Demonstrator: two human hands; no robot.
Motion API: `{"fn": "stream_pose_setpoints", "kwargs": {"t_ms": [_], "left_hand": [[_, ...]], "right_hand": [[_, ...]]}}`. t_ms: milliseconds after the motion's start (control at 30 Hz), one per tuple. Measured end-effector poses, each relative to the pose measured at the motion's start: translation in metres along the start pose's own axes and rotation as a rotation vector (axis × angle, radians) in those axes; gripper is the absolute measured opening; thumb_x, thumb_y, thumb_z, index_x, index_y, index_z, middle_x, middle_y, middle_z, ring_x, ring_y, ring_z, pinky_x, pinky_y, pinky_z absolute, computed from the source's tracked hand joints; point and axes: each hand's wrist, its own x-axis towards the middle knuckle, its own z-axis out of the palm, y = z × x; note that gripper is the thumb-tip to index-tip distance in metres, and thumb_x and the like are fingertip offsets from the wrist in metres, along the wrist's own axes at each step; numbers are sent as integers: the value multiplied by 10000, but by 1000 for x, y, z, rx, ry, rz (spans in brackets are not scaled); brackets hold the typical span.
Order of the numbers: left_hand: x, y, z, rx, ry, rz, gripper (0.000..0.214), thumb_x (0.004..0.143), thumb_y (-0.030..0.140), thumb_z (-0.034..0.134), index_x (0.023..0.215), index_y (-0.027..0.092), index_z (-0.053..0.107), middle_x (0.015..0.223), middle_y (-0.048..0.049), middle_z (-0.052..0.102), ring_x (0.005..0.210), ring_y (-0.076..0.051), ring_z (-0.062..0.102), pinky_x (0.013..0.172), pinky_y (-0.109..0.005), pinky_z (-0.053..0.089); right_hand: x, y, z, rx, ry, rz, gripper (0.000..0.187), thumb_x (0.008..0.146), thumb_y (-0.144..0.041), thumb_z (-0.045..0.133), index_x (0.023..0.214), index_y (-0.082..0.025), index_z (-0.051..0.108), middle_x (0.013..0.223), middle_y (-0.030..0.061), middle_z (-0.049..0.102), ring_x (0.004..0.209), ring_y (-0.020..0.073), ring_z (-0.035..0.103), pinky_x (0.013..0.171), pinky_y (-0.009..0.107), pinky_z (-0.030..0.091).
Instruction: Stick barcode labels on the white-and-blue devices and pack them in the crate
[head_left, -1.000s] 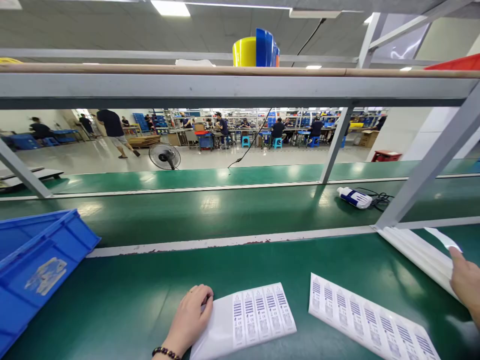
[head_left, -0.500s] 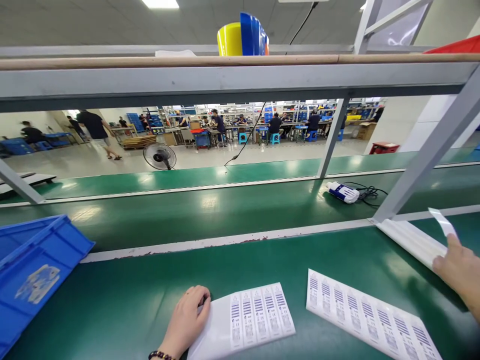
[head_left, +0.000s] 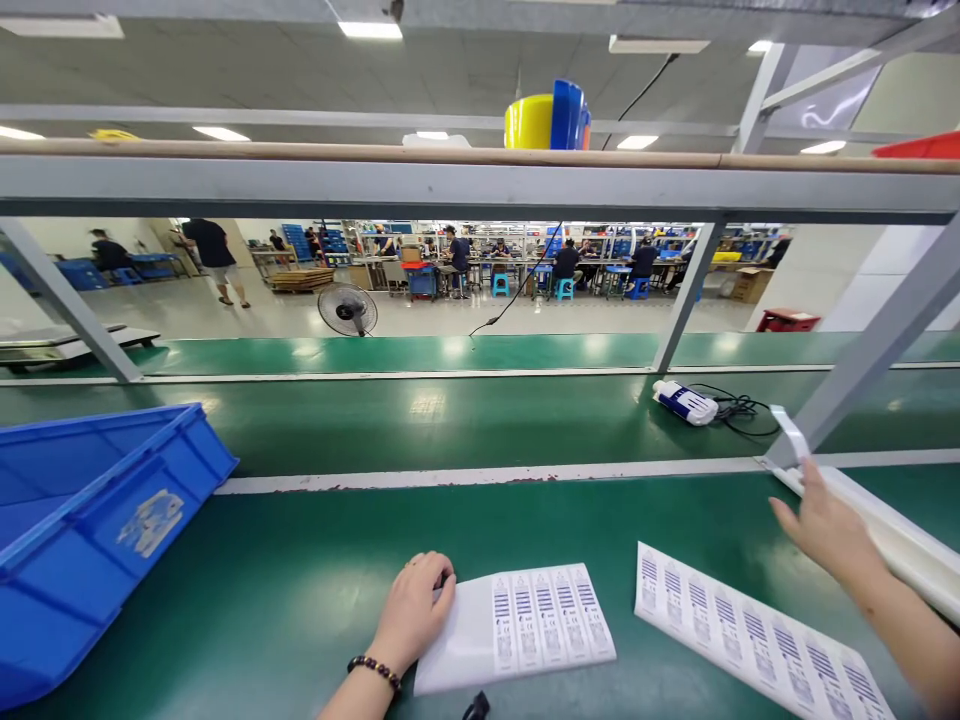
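Observation:
My left hand (head_left: 416,610), a beaded bracelet at its wrist, is closed at the left end of a label sheet (head_left: 551,620) on the green bench. A dark bit shows between its thumb and fingers, too hidden to name. My right hand (head_left: 829,520) is raised at the right with a narrow white label (head_left: 790,432) clinging to its index fingertip, the thumb held apart. Below it lies a second label sheet (head_left: 750,620), printed with a row of barcodes. Beside the right hand runs a long white plastic part (head_left: 892,520). A small black piece (head_left: 477,706) shows at the bottom edge.
A blue crate (head_left: 112,540) stands at the left. Behind the bench edge, a blue-and-white device (head_left: 685,402) with a coiled black cable lies by a slanted metal post (head_left: 870,350). A shelf beam (head_left: 450,185) crosses above. People and a fan (head_left: 347,310) are farther back.
My right hand has moved left and away from the white plastic part, carrying the label. The view has tilted up and shifted left; the small black piece has come into sight. My left hand stays by its sheet.

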Motion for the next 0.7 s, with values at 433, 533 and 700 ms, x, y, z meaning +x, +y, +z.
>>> {"fn": "stream_pose_setpoints", "kwargs": {"t_ms": [433,533,700], "left_hand": [[-4,-1,2,-86,9,30,186,771,209,450,757,188,635,777,-34,647,760,-155,543,753,-278,406],[-3,-6,7,-67,-3,33,174,753,259,503,770,196,664,766,-35,662,749,-159,558,749,-278,428],[0,-8,14,-22,-23,54,194,754,306,527,799,209,688,767,-47,682,741,-173,579,756,-296,452]], "right_hand": [[-122,-298,-33,775,-476,-419,850,784,-553,407,1438,-235,-32,1248,142,519,997,256,601,768,387,498],[-140,-327,-9,869,-533,-375,944,715,-623,432,1437,-199,-4,1164,158,561,917,281,629,722,405,512],[-156,-338,35,886,-504,-371,928,693,-619,414,1437,-209,40,1096,139,599,1038,321,575,748,440,509]]}}
